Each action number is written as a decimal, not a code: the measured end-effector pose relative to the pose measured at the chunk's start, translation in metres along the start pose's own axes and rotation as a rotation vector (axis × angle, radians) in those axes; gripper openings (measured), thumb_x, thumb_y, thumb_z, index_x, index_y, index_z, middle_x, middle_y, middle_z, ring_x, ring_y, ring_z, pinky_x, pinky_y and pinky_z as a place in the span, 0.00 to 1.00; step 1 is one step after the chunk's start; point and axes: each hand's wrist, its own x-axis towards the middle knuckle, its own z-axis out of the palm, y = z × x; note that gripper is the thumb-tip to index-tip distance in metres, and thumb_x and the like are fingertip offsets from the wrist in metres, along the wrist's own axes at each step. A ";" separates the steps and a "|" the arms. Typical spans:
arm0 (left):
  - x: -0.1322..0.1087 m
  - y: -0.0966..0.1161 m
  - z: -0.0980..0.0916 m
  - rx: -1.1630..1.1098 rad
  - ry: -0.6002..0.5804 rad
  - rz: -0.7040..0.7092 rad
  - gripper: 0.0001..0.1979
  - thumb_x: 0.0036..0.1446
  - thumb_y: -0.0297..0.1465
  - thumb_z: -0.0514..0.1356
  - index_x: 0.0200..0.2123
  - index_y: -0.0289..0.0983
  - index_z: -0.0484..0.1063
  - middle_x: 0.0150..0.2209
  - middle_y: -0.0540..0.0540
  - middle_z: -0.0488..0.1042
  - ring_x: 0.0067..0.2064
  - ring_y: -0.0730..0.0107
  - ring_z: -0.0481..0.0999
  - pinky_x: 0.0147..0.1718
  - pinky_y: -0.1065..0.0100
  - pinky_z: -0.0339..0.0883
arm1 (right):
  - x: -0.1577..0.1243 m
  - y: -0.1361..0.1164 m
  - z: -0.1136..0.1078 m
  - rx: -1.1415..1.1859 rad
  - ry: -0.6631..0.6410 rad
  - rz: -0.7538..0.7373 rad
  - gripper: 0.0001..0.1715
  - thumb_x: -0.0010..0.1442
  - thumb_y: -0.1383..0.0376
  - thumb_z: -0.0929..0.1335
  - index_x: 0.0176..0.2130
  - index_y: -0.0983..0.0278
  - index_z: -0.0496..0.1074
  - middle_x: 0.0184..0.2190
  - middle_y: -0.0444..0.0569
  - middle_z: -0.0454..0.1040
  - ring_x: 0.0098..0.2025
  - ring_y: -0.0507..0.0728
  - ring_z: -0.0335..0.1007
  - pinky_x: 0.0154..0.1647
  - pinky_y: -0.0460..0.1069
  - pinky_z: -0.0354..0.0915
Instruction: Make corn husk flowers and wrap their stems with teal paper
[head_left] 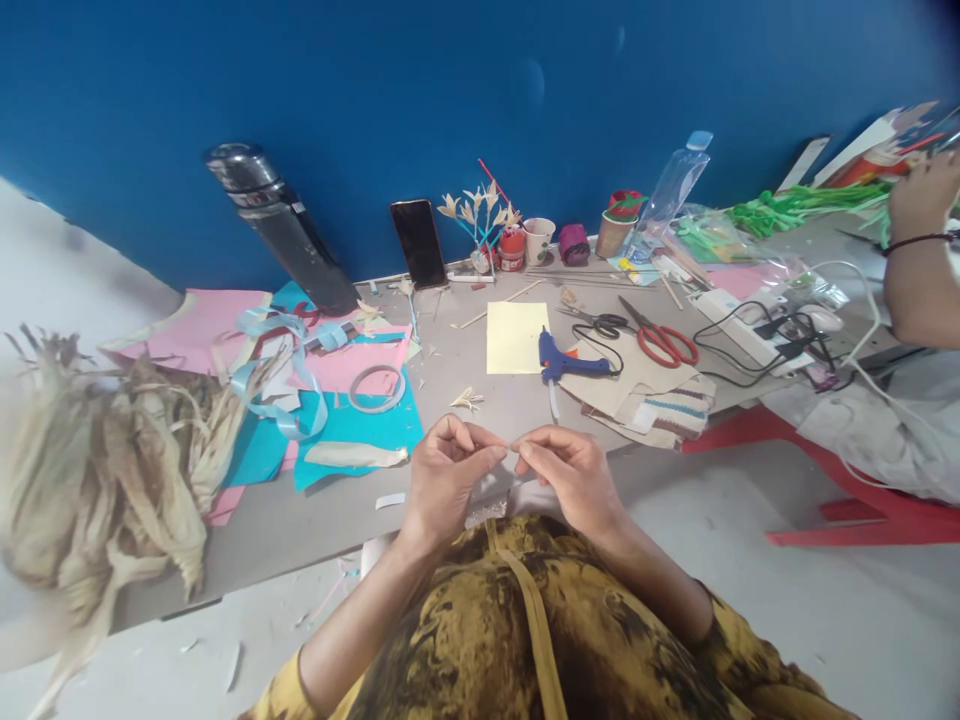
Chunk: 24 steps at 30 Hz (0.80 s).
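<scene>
Pale sliver (512, 449) sits pinched between left hand (448, 472) and right hand (574, 476) fingers.

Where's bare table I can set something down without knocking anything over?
Best: the grey table strip between the teal paper and the yellow sheet, bare but for a small husk scrap. Also the front edge between the husk pile and your left hand. Crowded: glue gun, scissors and cables to the right, pink papers and ribbon to the left.
</scene>
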 end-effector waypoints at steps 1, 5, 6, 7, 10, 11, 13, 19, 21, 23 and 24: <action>0.000 0.000 0.000 -0.021 0.007 -0.017 0.21 0.42 0.26 0.73 0.24 0.38 0.60 0.27 0.50 0.79 0.29 0.71 0.75 0.33 0.68 0.67 | 0.000 0.001 0.000 -0.006 0.002 0.002 0.12 0.61 0.60 0.70 0.29 0.64 0.79 0.24 0.46 0.78 0.22 0.49 0.61 0.21 0.44 0.57; 0.000 0.004 0.000 -0.071 0.033 -0.053 0.23 0.38 0.25 0.75 0.25 0.38 0.60 0.26 0.50 0.79 0.29 0.72 0.75 0.33 0.69 0.67 | -0.001 0.001 0.003 -0.014 0.016 0.015 0.13 0.61 0.59 0.70 0.28 0.64 0.79 0.24 0.45 0.77 0.21 0.48 0.59 0.21 0.44 0.55; 0.000 0.006 0.000 -0.079 0.036 -0.060 0.23 0.37 0.24 0.75 0.25 0.38 0.61 0.26 0.50 0.79 0.29 0.72 0.75 0.33 0.70 0.67 | -0.001 0.000 0.003 -0.014 0.021 0.019 0.13 0.60 0.59 0.70 0.28 0.64 0.79 0.24 0.45 0.77 0.21 0.48 0.59 0.21 0.44 0.55; 0.000 0.007 0.000 -0.085 0.037 -0.068 0.23 0.36 0.24 0.75 0.25 0.38 0.61 0.25 0.50 0.79 0.29 0.72 0.75 0.33 0.70 0.67 | -0.001 -0.001 0.004 -0.012 0.023 0.022 0.13 0.60 0.59 0.70 0.28 0.64 0.79 0.24 0.46 0.77 0.21 0.48 0.59 0.21 0.44 0.55; -0.001 0.009 -0.002 -0.091 0.043 -0.091 0.24 0.35 0.24 0.75 0.25 0.37 0.61 0.25 0.50 0.79 0.27 0.73 0.75 0.32 0.71 0.66 | -0.002 -0.003 0.008 0.003 0.029 0.030 0.13 0.59 0.59 0.70 0.28 0.65 0.79 0.23 0.46 0.78 0.21 0.49 0.59 0.21 0.44 0.55; -0.001 0.010 -0.002 -0.088 0.045 -0.091 0.24 0.35 0.24 0.75 0.25 0.38 0.60 0.24 0.51 0.79 0.27 0.73 0.74 0.31 0.71 0.66 | -0.003 -0.004 0.009 0.004 0.038 0.028 0.13 0.58 0.60 0.70 0.28 0.65 0.79 0.23 0.46 0.77 0.21 0.49 0.59 0.21 0.44 0.55; -0.002 0.011 -0.003 -0.068 0.047 -0.081 0.24 0.35 0.25 0.75 0.25 0.38 0.60 0.24 0.51 0.78 0.27 0.73 0.74 0.31 0.71 0.66 | -0.004 -0.004 0.010 -0.011 0.058 0.013 0.12 0.58 0.61 0.70 0.27 0.65 0.79 0.22 0.46 0.77 0.21 0.49 0.59 0.21 0.44 0.54; -0.001 0.011 -0.007 0.091 0.015 -0.079 0.19 0.41 0.28 0.75 0.32 0.37 0.68 0.25 0.52 0.77 0.29 0.74 0.74 0.31 0.73 0.66 | -0.008 -0.001 0.009 -0.080 0.056 -0.044 0.14 0.59 0.62 0.68 0.27 0.66 0.78 0.21 0.46 0.75 0.19 0.48 0.55 0.20 0.44 0.51; -0.002 0.010 -0.012 0.103 -0.039 -0.107 0.19 0.42 0.29 0.75 0.37 0.36 0.73 0.25 0.52 0.77 0.28 0.74 0.74 0.30 0.73 0.65 | -0.008 0.000 0.008 -0.097 0.025 -0.058 0.14 0.60 0.62 0.68 0.27 0.66 0.78 0.21 0.46 0.75 0.19 0.48 0.55 0.20 0.44 0.51; -0.004 0.010 -0.018 0.087 -0.087 -0.119 0.18 0.42 0.30 0.75 0.37 0.36 0.76 0.26 0.51 0.77 0.29 0.75 0.74 0.31 0.73 0.65 | -0.009 0.000 0.007 -0.119 -0.021 -0.063 0.14 0.60 0.62 0.68 0.28 0.66 0.78 0.22 0.47 0.76 0.20 0.49 0.58 0.21 0.44 0.53; -0.006 0.010 -0.022 0.081 -0.105 -0.126 0.16 0.42 0.30 0.75 0.35 0.35 0.77 0.26 0.50 0.77 0.29 0.75 0.73 0.31 0.73 0.65 | -0.009 0.000 0.007 -0.132 -0.049 -0.063 0.14 0.61 0.62 0.68 0.29 0.66 0.79 0.23 0.47 0.77 0.21 0.49 0.59 0.21 0.44 0.53</action>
